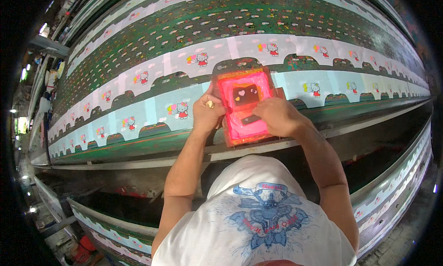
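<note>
A small screen-printing frame [250, 140] with a worn brown rim lies over the light blue row of cut cloth pieces [159, 98]. Bright pink ink [230, 130] covers much of its mesh, around a darker window with heart shapes. My left hand [206, 111] is closed round the frame's left edge; a gold-coloured ring shows on a finger. In my right hand [279, 117] is a squeegee [251, 120], its dark edge against the inked mesh low in the frame. The fingers partly hide the squeegee.
The long green printing table [161, 143] curves across the view, its near edge a pale rail [138, 161]. Farther back lies a pale pink row of printed pieces [173, 61]. Another table with printed pieces [390, 208] stands at the lower right, beside my white shirt [221, 220].
</note>
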Motion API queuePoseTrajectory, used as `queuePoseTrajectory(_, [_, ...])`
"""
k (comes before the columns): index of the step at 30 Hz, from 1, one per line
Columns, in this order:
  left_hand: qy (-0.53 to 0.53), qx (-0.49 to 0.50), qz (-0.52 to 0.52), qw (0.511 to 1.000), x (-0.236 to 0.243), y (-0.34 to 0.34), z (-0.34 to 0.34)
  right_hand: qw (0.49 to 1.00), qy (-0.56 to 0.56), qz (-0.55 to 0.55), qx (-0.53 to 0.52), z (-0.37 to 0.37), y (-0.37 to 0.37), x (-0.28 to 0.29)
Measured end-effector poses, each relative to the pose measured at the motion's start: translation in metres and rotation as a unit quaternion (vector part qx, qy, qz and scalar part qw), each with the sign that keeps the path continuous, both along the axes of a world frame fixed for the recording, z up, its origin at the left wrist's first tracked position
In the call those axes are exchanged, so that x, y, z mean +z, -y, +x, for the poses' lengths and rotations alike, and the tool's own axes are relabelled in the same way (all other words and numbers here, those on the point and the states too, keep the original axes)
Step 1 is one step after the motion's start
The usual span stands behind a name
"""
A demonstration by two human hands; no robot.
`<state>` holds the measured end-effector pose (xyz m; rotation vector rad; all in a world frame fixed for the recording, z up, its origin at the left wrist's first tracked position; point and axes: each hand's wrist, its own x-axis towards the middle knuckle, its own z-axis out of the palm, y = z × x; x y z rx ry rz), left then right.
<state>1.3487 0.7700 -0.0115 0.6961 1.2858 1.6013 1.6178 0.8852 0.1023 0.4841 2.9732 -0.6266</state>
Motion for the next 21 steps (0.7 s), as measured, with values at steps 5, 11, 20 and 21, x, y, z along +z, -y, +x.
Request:
queuePoseTrajectory(5, [-0.029, 0.003, -0.017, 0.999, 0.0, -0.001, -0.001, 0.995, -0.096, 0.0, -0.032, -0.022, -0.039, -0.01])
queuePoseTrajectory(11, [-0.122, 0.001, -0.028, 0.992, 0.003, -0.001, -0.001, 0.981, -0.177, 0.053, -0.051, -0.048, -0.057, -0.028])
queuePoseTrajectory(20, [-0.219, 0.001, -0.041, 0.975, 0.002, 0.002, 0.0, 0.974, -0.19, 0.087, -0.093, -0.041, -0.001, -0.024])
queuePoseTrajectory(21, [-0.224, 0.002, -0.024, 0.974, -0.001, 0.001, -0.001, 0.97, -0.203, 0.102, -0.092, -0.037, 0.007, -0.03])
